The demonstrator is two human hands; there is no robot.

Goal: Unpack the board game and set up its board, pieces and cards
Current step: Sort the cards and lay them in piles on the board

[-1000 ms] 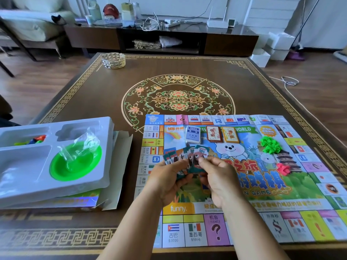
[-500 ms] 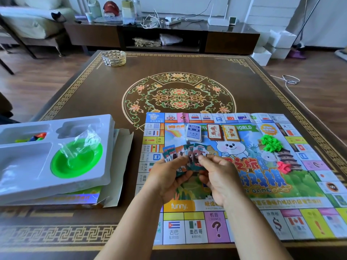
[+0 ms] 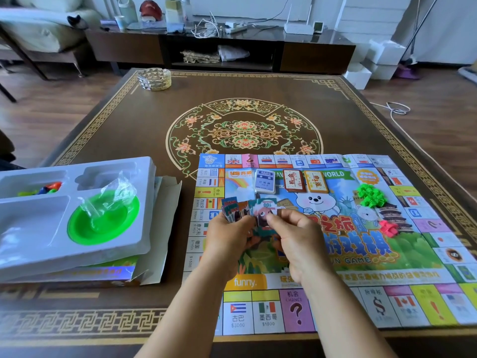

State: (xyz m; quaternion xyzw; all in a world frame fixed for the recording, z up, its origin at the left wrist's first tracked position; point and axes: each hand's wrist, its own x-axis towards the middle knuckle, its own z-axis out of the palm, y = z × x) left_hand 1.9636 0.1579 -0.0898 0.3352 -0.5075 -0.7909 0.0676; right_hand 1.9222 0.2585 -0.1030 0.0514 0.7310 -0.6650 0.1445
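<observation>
Dark coffee table with floral medallion standing before low TV cabinet. Game board lying near right; white insert tray resting near left. Left hand gripping fanned play money; right hand pinching front note.

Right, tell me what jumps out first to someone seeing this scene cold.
The colourful game board spread over the near right of the dark ornate table catches the eye first, with both hands above it: the left hand holds a fan of paper play money and the right hand pinches one note. Next comes the bright green bowl in the white plastic tray at left.
</observation>
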